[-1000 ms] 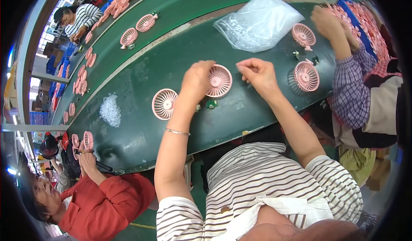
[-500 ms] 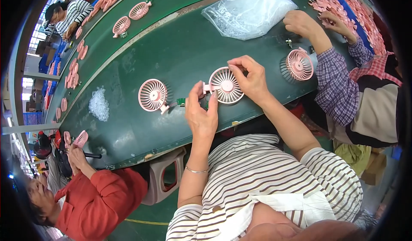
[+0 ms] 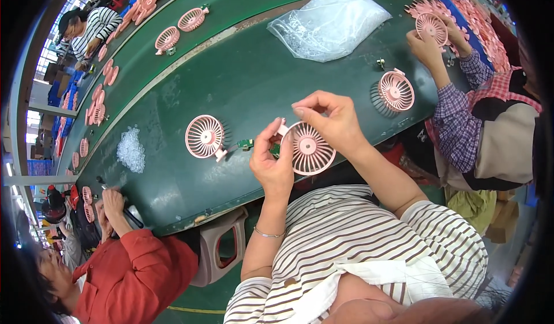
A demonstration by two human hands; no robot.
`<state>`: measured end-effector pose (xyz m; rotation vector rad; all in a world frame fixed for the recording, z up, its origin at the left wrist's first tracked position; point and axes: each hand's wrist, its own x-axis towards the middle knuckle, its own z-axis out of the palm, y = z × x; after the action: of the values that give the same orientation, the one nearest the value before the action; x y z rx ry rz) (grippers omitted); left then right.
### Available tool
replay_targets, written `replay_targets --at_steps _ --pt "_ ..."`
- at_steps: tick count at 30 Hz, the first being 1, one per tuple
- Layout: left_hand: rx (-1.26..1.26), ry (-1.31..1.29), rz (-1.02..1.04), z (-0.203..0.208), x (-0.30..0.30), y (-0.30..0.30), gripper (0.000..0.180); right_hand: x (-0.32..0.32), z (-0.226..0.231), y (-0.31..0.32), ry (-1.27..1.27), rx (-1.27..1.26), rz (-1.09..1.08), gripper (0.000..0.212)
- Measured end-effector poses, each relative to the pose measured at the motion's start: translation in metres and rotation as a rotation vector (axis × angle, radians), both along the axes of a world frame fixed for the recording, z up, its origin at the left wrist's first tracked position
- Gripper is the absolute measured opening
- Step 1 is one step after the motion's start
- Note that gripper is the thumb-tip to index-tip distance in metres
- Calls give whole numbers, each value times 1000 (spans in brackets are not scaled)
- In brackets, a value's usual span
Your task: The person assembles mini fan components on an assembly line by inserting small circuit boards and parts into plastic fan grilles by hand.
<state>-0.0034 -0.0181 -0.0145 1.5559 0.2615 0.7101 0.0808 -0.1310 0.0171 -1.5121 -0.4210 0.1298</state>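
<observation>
My left hand [image 3: 272, 165] is closed on a round pink fan housing [image 3: 307, 146], gripping it by the short stem at its upper left. Above the housing's upper rim, my right hand [image 3: 337, 122] is closed, thumb and forefinger pinched together; anything between them is too small to make out. A small green circuit board [image 3: 246, 144] lies beside my left fingers. More green shows behind that hand, partly hidden. Further left, a second pink fan housing [image 3: 205, 136] rests on the green table [image 3: 254, 87], its stem toward the board.
A heap of small clear plastic pieces [image 3: 131, 151] lies at left, and a clear plastic bag [image 3: 332, 24] at the back. At right sit another housing [image 3: 396, 91] and a co-worker holding one [image 3: 431, 30]. A red-sleeved co-worker [image 3: 144, 266] works at lower left. Pink parts line a far belt.
The housing in my left hand has come nearer and tilted. My right hand has shifted left and down. The right co-worker now holds up a pink housing; the red-sleeved co-worker's hands have changed position.
</observation>
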Motion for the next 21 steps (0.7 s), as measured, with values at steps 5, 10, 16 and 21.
replay_targets --at_steps 5,10,16,21 --pt "-428 -39 -45 1 -4 0 27 -6 -19 7 182 162 66 10" --pt "-264 57 -30 -4 -3 3 28 -6 -28 5 206 121 62 7" --pt "34 -76 70 -5 7 5 25 -4 -6 10 -34 -93 30 9" --pt "0 -29 -66 -2 3 0 33 1 -30 15 90 81 -86 9"
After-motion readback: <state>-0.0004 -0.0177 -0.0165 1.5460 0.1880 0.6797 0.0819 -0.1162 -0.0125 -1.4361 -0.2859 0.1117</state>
